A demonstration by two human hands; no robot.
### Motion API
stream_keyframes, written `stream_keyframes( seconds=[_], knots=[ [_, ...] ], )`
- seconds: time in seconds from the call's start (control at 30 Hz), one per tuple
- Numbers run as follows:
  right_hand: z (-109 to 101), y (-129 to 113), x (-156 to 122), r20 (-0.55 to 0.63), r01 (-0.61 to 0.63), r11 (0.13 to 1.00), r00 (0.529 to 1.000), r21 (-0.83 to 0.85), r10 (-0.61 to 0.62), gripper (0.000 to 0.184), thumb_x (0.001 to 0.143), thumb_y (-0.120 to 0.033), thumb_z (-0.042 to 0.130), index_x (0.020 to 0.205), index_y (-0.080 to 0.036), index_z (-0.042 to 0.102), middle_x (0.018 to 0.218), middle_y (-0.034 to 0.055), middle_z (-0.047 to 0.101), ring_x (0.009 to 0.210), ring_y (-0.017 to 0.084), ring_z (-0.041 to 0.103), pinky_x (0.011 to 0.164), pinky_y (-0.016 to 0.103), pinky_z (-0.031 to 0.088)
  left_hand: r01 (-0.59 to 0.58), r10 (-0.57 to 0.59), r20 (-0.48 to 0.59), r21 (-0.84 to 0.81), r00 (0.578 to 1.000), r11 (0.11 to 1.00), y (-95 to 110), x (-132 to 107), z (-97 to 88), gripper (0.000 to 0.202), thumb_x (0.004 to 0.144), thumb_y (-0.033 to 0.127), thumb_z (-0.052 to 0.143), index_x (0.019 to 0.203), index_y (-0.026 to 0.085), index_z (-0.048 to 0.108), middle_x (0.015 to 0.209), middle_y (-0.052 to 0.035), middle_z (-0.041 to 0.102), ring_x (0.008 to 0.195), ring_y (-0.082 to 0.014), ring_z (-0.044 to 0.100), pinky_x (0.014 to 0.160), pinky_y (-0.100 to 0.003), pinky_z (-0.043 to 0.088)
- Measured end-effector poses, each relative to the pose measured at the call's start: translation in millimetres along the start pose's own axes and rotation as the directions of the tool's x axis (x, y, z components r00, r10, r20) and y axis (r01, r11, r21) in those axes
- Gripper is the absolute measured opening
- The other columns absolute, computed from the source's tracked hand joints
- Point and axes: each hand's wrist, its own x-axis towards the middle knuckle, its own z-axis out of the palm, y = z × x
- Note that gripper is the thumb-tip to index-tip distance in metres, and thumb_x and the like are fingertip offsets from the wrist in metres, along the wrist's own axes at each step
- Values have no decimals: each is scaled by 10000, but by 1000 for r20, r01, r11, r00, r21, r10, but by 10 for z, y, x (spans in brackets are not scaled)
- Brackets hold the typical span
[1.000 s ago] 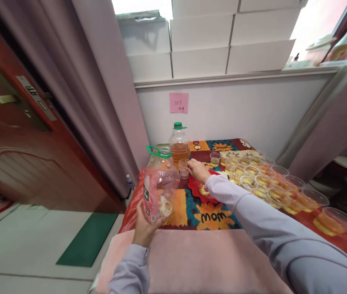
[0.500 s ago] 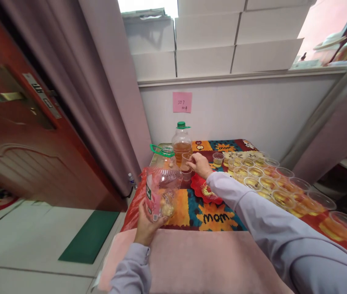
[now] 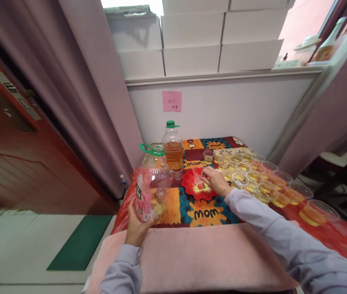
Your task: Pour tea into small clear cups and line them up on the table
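My left hand (image 3: pixel 140 222) is closed around the lower side of a large clear plastic jug (image 3: pixel 160 173) with a green handle ring, a pink label and no cap on its mouth. Yellowish lumps show near its bottom. Over the red scalloped plate (image 3: pixel 188 185), my right hand (image 3: pixel 217 181) pinches the rim of a clear plastic cup (image 3: pixel 198 173). Another clear cup (image 3: pixel 177 171) stands between the jug and the plate. Behind it is a green-capped jug (image 3: pixel 173 151) partly full of amber liquid.
Several cups of yellow liquid (image 3: pixel 254 177) stand in close rows on the right of the table. One more filled cup (image 3: pixel 208 157) sits behind the plate. A pink cloth (image 3: pixel 191 257) covers the table's near edge. A pink note (image 3: pixel 172 101) is on the wall.
My right hand has moved right and nearer with the clear cup, from above the other cup to over the red plate. My left hand still holds the jug. The view has shifted right.
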Motion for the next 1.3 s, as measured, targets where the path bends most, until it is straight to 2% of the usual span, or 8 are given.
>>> stream_keyframes(
  seconds=[0.1,0.33,0.57,0.7,0.9,1.03,1.13,1.3],
  knots=[
    [62,3,-137,21,-36,999,999,-7,36,32,931,-194,711,955,-214,721,1020,76,725,834,207,691,724,304,517,-9,9,-13,28,1000,1000,58,-16,6,1017,446,316,980,1346,305,507,1437,-101,616,1374,-413,579,1146,-596,473],
    [-46,-51,-319,-154,-90,988,982,129,110,549,969,-356,673,1497,-244,570,1497,147,611,1236,309,673,1009,442,559,27,-26,-58,9,998,1000,231,-71,10,1033,509,466,974,1390,272,469,1487,-131,564,1345,-403,604,1061,-529,566],
    [225,-100,-87,-120,-318,931,932,178,341,874,784,-418,853,1526,-143,481,1493,230,597,1389,371,573,1108,490,491,-48,54,-42,149,998,988,849,1,-5,1052,510,438,982,1411,231,481,1449,-131,612,1392,-394,568,1186,-548,459],
    [314,-121,32,9,-430,887,900,169,435,762,820,-383,812,1476,-133,516,1358,220,696,1263,355,668,1027,446,521,-12,18,-33,183,999,983,1254,-7,-12,1029,523,486,958,1401,212,498,1422,-137,644,1351,-389,604,1135,-541,507],
    [239,-68,-101,30,-433,880,899,196,436,723,827,-350,775,1479,-146,539,1290,212,730,1199,369,701,988,478,547,6,-13,16,405,1000,915,1602,-6,41,954,448,508,963,1266,208,574,1277,-115,721,1203,-373,687,1055,-522,566],
    [106,-192,-239,-182,-298,865,900,404,395,827,784,-432,819,1498,-136,525,1460,243,626,1369,391,590,1125,546,486,-40,-17,105,517,994,855,1685,64,55,940,443,522,962,1249,217,589,1232,-114,738,1156,-374,705,1042,-545,564],
    [88,-448,-338,-255,-207,697,829,687,497,601,891,-512,726,1381,-182,617,1307,193,716,1185,332,700,1043,519,562,-76,-9,138,601,990,796,1730,117,63,950,428,532,959,1249,204,613,1209,-126,745,1134,-383,711,1053,-563,549],
    [313,-877,-492,-19,-181,298,828,937,561,478,854,-550,760,1196,-221,703,1111,132,758,949,280,763,837,440,644,-138,6,195,672,981,728,1803,190,116,934,397,502,964,1233,221,656,1161,-96,764,1087,-373,730,1022,-544,571]
  ],
)
